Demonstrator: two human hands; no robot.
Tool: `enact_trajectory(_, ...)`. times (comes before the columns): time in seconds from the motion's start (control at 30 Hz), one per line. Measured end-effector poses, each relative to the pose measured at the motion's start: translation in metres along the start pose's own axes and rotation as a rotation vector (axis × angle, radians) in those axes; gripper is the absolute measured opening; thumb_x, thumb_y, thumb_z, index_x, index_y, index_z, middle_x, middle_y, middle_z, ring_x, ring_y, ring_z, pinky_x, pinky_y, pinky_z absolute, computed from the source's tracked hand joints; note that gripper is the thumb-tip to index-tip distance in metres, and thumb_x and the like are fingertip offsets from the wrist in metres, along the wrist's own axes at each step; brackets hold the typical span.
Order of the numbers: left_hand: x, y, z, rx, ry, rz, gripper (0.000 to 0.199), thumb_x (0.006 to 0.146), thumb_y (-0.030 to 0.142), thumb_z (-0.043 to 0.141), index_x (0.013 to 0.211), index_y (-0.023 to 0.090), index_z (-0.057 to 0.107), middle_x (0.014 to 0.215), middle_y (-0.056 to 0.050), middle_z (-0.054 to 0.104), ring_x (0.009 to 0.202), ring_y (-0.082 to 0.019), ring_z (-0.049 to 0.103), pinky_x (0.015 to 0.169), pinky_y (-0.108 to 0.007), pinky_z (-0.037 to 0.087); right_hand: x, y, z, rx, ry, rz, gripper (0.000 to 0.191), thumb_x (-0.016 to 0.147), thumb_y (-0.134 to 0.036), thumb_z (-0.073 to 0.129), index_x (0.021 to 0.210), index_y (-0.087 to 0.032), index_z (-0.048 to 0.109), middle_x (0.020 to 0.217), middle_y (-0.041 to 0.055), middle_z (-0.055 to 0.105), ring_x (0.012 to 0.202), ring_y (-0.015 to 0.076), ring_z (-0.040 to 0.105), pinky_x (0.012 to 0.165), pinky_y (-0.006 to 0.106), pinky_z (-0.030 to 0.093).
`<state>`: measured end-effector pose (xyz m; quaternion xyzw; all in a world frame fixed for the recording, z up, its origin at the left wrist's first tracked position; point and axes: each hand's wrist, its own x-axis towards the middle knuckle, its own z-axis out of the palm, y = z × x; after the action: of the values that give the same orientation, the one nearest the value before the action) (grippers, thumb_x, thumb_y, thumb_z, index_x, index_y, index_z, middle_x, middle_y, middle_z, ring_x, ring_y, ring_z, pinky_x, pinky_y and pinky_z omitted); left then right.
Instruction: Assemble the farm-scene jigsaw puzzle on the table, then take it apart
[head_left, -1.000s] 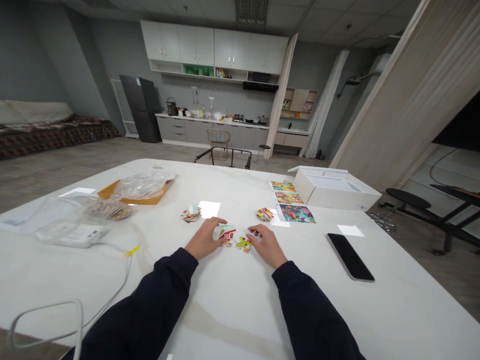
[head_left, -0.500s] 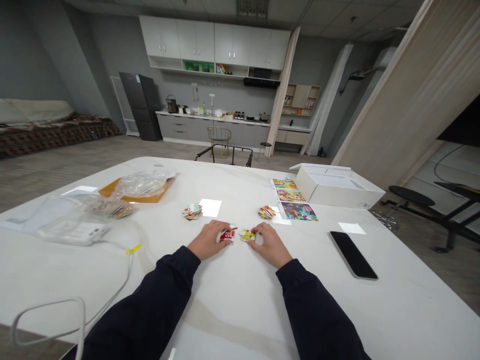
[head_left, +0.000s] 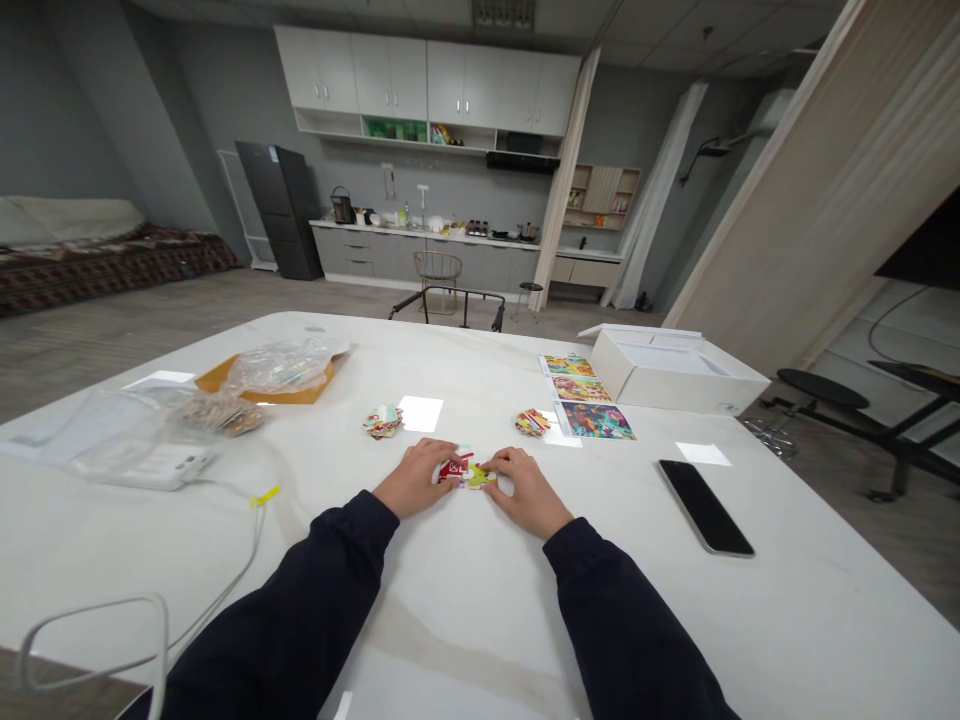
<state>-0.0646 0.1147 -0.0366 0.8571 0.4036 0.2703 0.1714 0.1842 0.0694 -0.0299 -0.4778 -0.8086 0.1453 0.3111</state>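
My left hand and my right hand meet at the middle of the white marble table. The left fingertips press on a jigsaw piece with a red barn. The right fingertips hold a yellow-green jigsaw piece. The two pieces touch, and my fingers partly hide them. A small pile of jigsaw pieces lies ahead of my left hand, and another lies ahead of my right hand.
Colourful picture cards lie next to an open white box at the far right. A black smartphone is to the right. A plastic bag on a brown envelope, a white device and a white cable are on the left.
My hands have moved toward each other, bringing the red barn piece and the yellow-green piece together from a small gap until they touch.
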Motion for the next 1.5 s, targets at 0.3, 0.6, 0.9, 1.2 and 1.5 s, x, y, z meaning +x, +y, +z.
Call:
enact_trajectory(0.3,0.0,0.002,-0.001,0.004,-0.023,-0.013,0.024,0.087,0.034,0.072,0.11,0.029,0.072,0.133,-0.007,0.068,0.128,-0.032,0.056,0.11,-0.054,0.044,0.001,0.001,0.002,0.003,0.004,0.019,0.025,0.089,-0.027,0.074,0.114,-0.027,0.076,0.11,0.0085,0.066,0.106,0.0267,0.061,0.098,0.044,0.049)
enact_trajectory(0.6,0.0,0.001,-0.002,0.003,-0.03,-0.016,0.025,0.089,0.044,0.07,0.11,0.03,0.073,0.134,-0.008,0.067,0.129,-0.031,0.057,0.11,-0.052,0.045,-0.031,0.069,-0.066,-0.004,0.16,0.177,0.026,0.082,-0.033,0.072,0.105,-0.023,0.07,0.099,0.0048,0.07,0.088,0.0221,0.064,0.084,0.038,0.052)
enact_trajectory(0.9,0.001,-0.003,0.001,-0.01,0.012,0.014,0.027,0.089,0.047,0.069,0.109,0.03,0.075,0.131,-0.008,0.069,0.125,-0.031,0.06,0.108,-0.05,0.048,-0.059,0.11,-0.091,-0.106,0.234,0.359,0.03,0.077,-0.041,0.074,0.101,-0.023,0.069,0.09,0.0034,0.069,0.076,0.0198,0.059,0.071,0.033,0.048)
enact_trajectory(1.2,0.001,-0.005,0.002,-0.006,0.009,0.0,0.036,0.089,0.047,0.069,0.12,0.029,0.068,0.128,-0.007,0.07,0.123,-0.03,0.06,0.108,-0.048,0.047,-0.047,0.089,-0.072,-0.017,0.227,0.325,0.031,0.08,-0.04,0.075,0.105,-0.023,0.068,0.09,0.0017,0.066,0.082,0.0204,0.06,0.077,0.033,0.048)
enact_trajectory(1.5,0.001,-0.004,0.001,-0.005,0.027,0.009,0.036,0.087,0.045,0.07,0.119,0.028,0.068,0.125,-0.007,0.071,0.119,-0.029,0.062,0.106,-0.046,0.048,-0.027,0.067,-0.027,-0.067,0.203,0.261,0.03,0.085,-0.039,0.074,0.11,-0.025,0.066,0.092,0.0027,0.062,0.084,0.0221,0.06,0.083,0.038,0.05)
